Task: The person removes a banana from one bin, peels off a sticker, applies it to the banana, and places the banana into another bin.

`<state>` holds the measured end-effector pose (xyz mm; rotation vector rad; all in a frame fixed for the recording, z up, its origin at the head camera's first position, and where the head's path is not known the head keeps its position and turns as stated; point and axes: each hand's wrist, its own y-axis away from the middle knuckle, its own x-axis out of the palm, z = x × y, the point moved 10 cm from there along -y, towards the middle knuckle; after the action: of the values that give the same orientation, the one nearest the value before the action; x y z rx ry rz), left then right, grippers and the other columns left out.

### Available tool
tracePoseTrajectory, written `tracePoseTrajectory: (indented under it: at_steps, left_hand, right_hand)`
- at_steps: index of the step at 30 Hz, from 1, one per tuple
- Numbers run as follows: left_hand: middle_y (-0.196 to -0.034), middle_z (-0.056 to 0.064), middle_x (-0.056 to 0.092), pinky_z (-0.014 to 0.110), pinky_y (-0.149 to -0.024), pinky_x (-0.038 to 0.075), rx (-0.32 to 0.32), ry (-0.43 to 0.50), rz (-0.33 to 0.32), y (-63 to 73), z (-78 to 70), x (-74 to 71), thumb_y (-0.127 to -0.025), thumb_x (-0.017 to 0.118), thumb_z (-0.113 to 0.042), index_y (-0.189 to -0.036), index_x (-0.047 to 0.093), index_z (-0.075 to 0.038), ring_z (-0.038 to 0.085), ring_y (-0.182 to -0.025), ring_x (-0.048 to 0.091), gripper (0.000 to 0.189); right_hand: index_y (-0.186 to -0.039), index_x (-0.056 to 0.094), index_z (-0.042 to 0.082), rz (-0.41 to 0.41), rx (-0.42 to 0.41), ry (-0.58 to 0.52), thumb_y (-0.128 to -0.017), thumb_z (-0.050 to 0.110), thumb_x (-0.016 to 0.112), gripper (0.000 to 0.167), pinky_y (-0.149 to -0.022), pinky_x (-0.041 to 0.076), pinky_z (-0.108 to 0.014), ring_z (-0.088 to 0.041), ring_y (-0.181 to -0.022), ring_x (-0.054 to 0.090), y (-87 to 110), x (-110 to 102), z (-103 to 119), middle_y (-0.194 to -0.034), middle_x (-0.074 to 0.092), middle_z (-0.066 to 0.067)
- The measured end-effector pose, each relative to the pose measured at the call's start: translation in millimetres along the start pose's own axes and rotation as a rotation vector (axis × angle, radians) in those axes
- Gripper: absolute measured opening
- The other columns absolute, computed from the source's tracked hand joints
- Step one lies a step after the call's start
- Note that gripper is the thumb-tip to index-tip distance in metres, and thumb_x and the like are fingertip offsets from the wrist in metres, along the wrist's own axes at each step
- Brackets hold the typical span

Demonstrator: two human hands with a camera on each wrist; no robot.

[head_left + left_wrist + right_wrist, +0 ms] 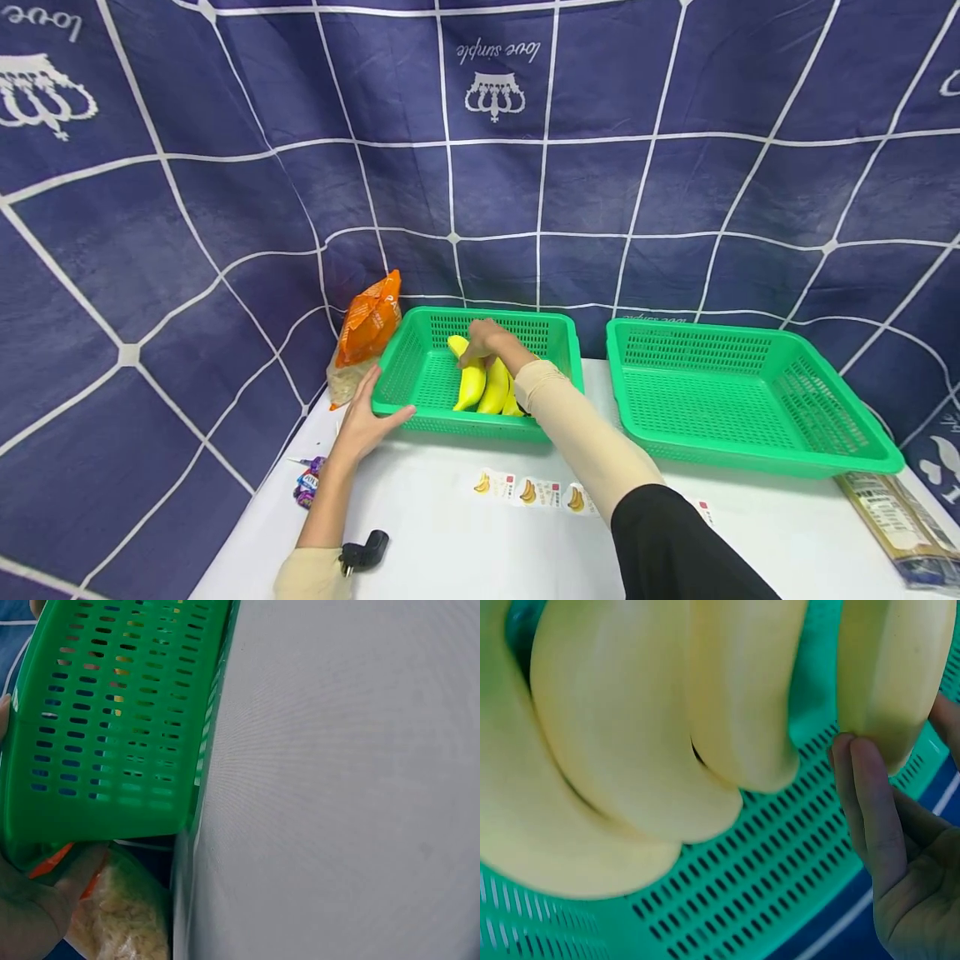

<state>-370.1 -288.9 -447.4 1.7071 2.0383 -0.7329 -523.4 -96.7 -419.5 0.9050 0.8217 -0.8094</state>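
One person's right hand [489, 339], fingertips and thumb pinching the end of a banana [892, 675]; said banana between them, above the green basket's floor [435, 379], beside three other bananas [626, 727]; left hand [366, 423], fingers extended, thumb spread, touching the basket's corner.

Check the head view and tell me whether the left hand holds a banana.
No, the left hand touches the left green basket, while the right hand grips a banana.
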Motion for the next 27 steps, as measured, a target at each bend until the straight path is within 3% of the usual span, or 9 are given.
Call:
tracePoseTrajectory:
  at_steps: [10, 18, 27]
  left_hand:
    - [-0.166, 0.006, 0.010, 0.062, -0.119, 0.017, -0.012, 0.016, 0.024, 6.3, 1.6, 1.3, -0.079, 0.078, -0.044, -0.158, 0.014, -0.015, 0.040, -0.150, 0.013, 0.105]
    - [-0.166, 0.006, 0.008, 0.062, -0.119, 0.016, -0.023, 0.024, 0.038, 6.1, 3.3, 4.9, -0.080, 0.077, -0.044, -0.158, 0.013, -0.016, 0.039, -0.151, 0.011, 0.105]
    - [-0.166, 0.007, 0.006, 0.064, -0.118, 0.015, -0.014, 0.029, 0.049, -0.3, -0.7, 1.0, -0.081, 0.075, -0.046, -0.158, 0.010, -0.017, 0.040, -0.150, 0.010, 0.105]
  right_hand:
    - [-0.092, 0.061, 0.004, -0.048, -0.012, -0.007, -0.076, 0.031, 0.084, 0.039, -0.071, 0.061, -0.030, -0.023, -0.076, 0.074, 34.1, -27, -2, -0.086, 0.066, -0.008]
    - [-0.086, 0.061, 0.004, -0.131, -0.052, 0.057, -0.075, 0.033, 0.084, 0.038, -0.066, 0.060, -0.028, -0.024, -0.072, 0.073, 71.8, -50, -6, -0.092, 0.061, -0.009]
    - [-0.079, 0.064, 0.005, -0.177, -0.021, 0.037, -0.077, 0.034, 0.082, 0.034, -0.060, 0.059, -0.025, -0.021, -0.066, 0.072, 110.0, -82, -24, -0.075, 0.068, -0.007]
